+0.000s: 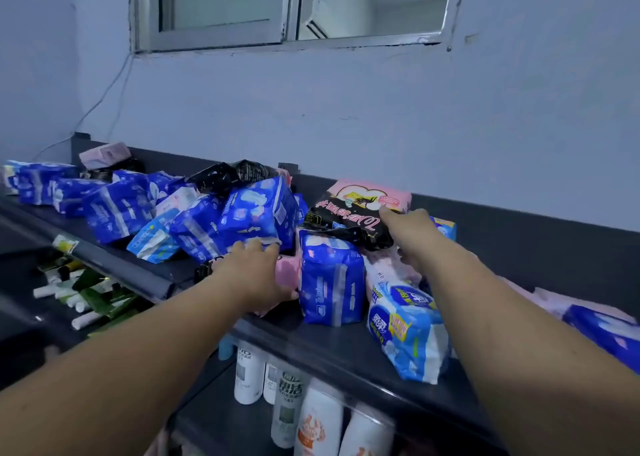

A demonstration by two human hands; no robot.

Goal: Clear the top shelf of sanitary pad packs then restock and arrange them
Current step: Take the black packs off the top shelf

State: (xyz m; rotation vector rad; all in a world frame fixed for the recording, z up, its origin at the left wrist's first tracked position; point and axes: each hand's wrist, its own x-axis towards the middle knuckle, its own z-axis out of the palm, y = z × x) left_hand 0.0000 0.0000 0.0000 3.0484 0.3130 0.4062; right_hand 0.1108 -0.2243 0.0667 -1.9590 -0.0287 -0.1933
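The dark top shelf carries a loose heap of sanitary pad packs, most of them blue. My left hand reaches into the middle of the heap and grips a pink pack, its fingertips against a large blue pack above. To the right, my right hand holds the edge of a black and pink pack that lies on top of other packs. A blue pack stands upright between my hands. A light blue and white pack lies at the shelf's front edge.
White and orange bottles stand on the shelf below. Green and white tubes lie on a lower shelf at the left. More blue and pale pink packs lie at the far right. The wall and a window are behind the shelf.
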